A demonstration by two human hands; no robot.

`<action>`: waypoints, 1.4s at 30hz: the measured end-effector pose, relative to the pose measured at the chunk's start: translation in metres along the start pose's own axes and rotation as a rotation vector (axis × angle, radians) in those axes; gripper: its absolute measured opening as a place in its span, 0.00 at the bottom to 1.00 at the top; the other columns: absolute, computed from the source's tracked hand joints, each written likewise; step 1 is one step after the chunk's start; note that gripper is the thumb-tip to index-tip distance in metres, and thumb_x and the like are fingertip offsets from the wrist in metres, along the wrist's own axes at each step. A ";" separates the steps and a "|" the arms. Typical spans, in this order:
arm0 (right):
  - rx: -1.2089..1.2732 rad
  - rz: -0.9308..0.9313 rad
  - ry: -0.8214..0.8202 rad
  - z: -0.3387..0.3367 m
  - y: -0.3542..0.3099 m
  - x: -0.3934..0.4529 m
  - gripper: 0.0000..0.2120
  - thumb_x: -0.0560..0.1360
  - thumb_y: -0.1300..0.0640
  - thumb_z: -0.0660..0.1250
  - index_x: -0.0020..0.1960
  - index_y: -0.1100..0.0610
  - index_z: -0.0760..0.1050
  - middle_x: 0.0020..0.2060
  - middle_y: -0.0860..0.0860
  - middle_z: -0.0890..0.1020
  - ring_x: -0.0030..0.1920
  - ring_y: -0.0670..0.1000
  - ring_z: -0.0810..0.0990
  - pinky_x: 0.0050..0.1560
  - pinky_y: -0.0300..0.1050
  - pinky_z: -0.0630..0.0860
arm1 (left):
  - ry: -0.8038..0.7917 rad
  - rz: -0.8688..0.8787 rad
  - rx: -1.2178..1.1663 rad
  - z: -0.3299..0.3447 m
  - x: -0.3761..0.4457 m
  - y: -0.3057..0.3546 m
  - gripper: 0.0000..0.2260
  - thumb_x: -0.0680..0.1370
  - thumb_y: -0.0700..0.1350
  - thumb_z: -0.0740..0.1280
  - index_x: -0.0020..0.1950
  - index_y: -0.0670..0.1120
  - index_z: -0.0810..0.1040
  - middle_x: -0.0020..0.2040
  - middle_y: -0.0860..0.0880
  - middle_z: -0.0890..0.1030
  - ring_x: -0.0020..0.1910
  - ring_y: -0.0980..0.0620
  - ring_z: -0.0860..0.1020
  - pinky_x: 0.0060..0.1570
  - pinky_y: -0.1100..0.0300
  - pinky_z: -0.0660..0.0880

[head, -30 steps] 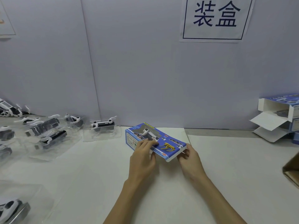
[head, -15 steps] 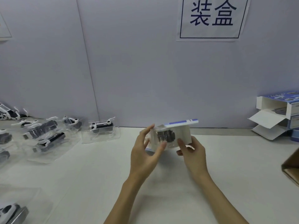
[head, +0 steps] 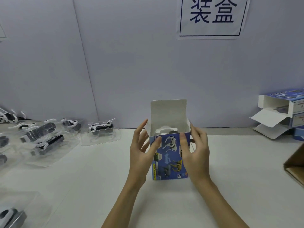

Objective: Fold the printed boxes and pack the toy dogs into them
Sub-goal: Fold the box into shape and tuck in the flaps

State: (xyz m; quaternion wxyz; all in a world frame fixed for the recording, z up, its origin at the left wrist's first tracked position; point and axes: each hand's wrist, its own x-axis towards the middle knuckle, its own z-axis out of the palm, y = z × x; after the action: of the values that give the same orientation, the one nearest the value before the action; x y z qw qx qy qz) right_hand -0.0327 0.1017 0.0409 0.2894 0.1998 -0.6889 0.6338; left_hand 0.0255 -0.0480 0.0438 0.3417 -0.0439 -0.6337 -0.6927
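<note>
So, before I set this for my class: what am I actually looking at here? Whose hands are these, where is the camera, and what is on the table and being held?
There is no machine here: a person works with bare hands. The single picture comes from a camera worn on the person's head, looking forward and down.

The left hand and right hand hold a blue printed box upright on the white table. Its top flap stands open, and a toy dog in its packaging shows inside.

To the left lie more toy dogs in clear plastic trays. At the far right is a stack of printed boxes with open flaps, and the corner of a brown carton. A paper sign hangs on the wall.
</note>
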 end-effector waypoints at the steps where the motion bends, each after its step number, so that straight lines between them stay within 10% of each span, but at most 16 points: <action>1: 0.035 0.010 -0.049 0.001 -0.001 -0.001 0.27 0.80 0.46 0.64 0.77 0.55 0.71 0.64 0.49 0.75 0.65 0.49 0.79 0.58 0.46 0.83 | -0.013 -0.002 0.003 0.000 0.001 0.001 0.28 0.77 0.52 0.74 0.74 0.68 0.71 0.70 0.54 0.80 0.70 0.48 0.77 0.64 0.43 0.79; 4: 0.157 0.038 -0.185 0.001 -0.004 -0.003 0.28 0.80 0.47 0.64 0.80 0.45 0.64 0.74 0.45 0.71 0.71 0.50 0.75 0.59 0.41 0.81 | -0.057 0.003 0.037 0.001 0.000 0.003 0.23 0.79 0.54 0.69 0.73 0.68 0.72 0.73 0.60 0.75 0.73 0.51 0.74 0.70 0.48 0.75; 7: 0.303 0.155 -0.251 0.000 -0.006 -0.003 0.28 0.80 0.46 0.62 0.79 0.39 0.61 0.76 0.50 0.71 0.70 0.55 0.77 0.58 0.57 0.83 | -0.104 0.034 0.104 0.001 -0.002 0.001 0.22 0.81 0.54 0.65 0.76 0.65 0.70 0.75 0.60 0.71 0.75 0.51 0.72 0.72 0.50 0.72; 14: 0.269 0.167 -0.203 -0.006 -0.002 0.004 0.16 0.82 0.37 0.55 0.65 0.38 0.74 0.67 0.47 0.79 0.61 0.55 0.83 0.52 0.57 0.85 | -0.116 0.152 0.226 0.000 -0.001 -0.001 0.18 0.82 0.52 0.64 0.72 0.56 0.75 0.72 0.56 0.69 0.73 0.59 0.70 0.55 0.74 0.74; 20: 0.199 0.116 -0.137 -0.004 -0.005 0.011 0.13 0.82 0.40 0.59 0.52 0.47 0.76 0.67 0.44 0.80 0.62 0.46 0.83 0.51 0.53 0.84 | -0.037 0.205 0.282 0.005 0.004 -0.003 0.16 0.80 0.62 0.62 0.57 0.52 0.80 0.68 0.56 0.70 0.73 0.53 0.71 0.59 0.58 0.78; 27: 0.361 0.229 -0.184 -0.008 -0.008 0.024 0.10 0.77 0.52 0.64 0.58 0.48 0.76 0.58 0.46 0.82 0.59 0.58 0.83 0.48 0.51 0.83 | -0.031 0.128 0.171 0.010 0.012 0.000 0.07 0.81 0.55 0.66 0.45 0.55 0.79 0.67 0.72 0.71 0.66 0.70 0.73 0.47 0.68 0.78; 32: 0.375 0.183 -0.237 -0.006 -0.012 0.024 0.17 0.81 0.58 0.58 0.59 0.40 0.78 0.61 0.44 0.80 0.57 0.61 0.83 0.43 0.49 0.84 | -0.058 0.126 0.152 0.009 0.015 0.001 0.06 0.81 0.49 0.66 0.46 0.50 0.78 0.60 0.66 0.74 0.63 0.72 0.73 0.43 0.71 0.77; 36: 0.182 0.078 -0.210 -0.006 -0.009 0.022 0.18 0.80 0.55 0.54 0.48 0.47 0.84 0.60 0.46 0.77 0.67 0.48 0.76 0.58 0.61 0.80 | -0.061 0.125 0.134 0.012 0.014 0.001 0.08 0.81 0.54 0.65 0.50 0.50 0.79 0.60 0.66 0.73 0.61 0.67 0.76 0.44 0.68 0.78; 42: 0.157 0.052 -0.181 -0.003 -0.010 0.021 0.17 0.80 0.55 0.55 0.41 0.51 0.80 0.61 0.39 0.76 0.69 0.40 0.72 0.49 0.37 0.79 | -0.098 -0.013 -0.013 0.010 0.010 0.008 0.11 0.74 0.60 0.68 0.52 0.59 0.82 0.65 0.63 0.75 0.66 0.58 0.78 0.46 0.59 0.83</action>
State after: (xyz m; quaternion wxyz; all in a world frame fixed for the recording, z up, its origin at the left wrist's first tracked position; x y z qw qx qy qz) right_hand -0.0417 0.1057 0.0624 0.1930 0.2602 -0.6653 0.6726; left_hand 0.0181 -0.0432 0.0574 0.3054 -0.0760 -0.6455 -0.6959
